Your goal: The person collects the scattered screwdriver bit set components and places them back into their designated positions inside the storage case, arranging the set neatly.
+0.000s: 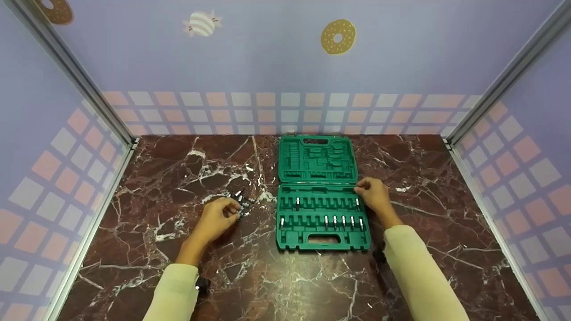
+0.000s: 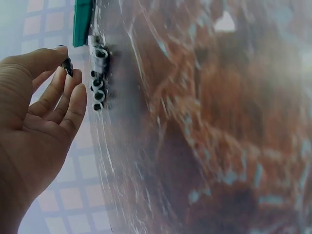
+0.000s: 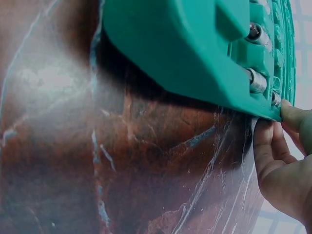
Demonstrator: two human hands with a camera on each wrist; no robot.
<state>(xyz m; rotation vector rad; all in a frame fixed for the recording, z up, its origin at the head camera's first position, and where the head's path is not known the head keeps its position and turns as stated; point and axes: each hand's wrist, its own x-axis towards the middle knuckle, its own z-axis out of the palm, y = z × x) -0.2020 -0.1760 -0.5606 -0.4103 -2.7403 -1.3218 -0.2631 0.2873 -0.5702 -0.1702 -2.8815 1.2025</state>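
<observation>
A green plastic tool case [image 1: 292,240] lies open on the marbled table, its lid [image 1: 292,171] folded back toward the wall. Several silver-and-dark bit sockets [image 1: 343,222] stand in slots along its two rows. My right hand [image 1: 374,192] grips the case's right edge near the hinge, thumb on top and fingers below the rim in the right wrist view. Left of the case, my left hand [image 1: 218,217] pinches a small dark bit [image 2: 68,66] between thumb and forefinger. Beside that hand lies a small pile of loose metal sockets [image 2: 99,78], partly hidden by the fingers in the head view.
The reddish-brown marbled table [image 1: 142,214] extends on both sides of the case. Patterned wall panels [image 1: 267,62] enclose it at the back, left and right, with metal rails [image 1: 76,62] at the corners.
</observation>
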